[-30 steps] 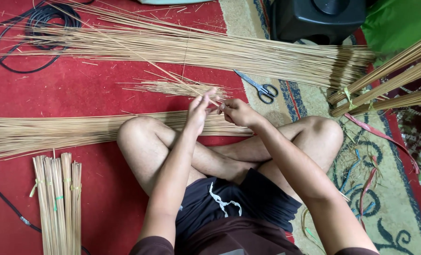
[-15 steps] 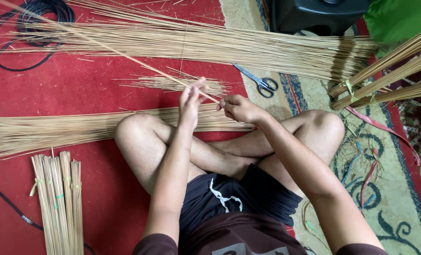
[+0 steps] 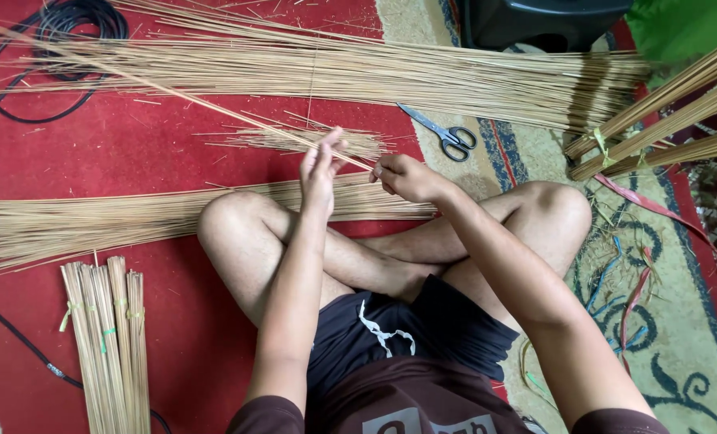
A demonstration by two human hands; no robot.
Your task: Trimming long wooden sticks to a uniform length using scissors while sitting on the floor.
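My right hand (image 3: 406, 177) pinches one long thin tan reed stick (image 3: 173, 90); my left hand (image 3: 320, 169) closes fingers round it, stick slanting up-left over the red carpet (image 3: 133, 153). Grey-handled metal scissors (image 3: 447, 135) lie near.

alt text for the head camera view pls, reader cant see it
A person sits cross-legged on a red carpet, the left hand and right hand together gripping one long thin tan stick that slants away up-left. Loose heaps of thin tan sticks lie around, with grey-handled scissors and tied stick bundles nearby.
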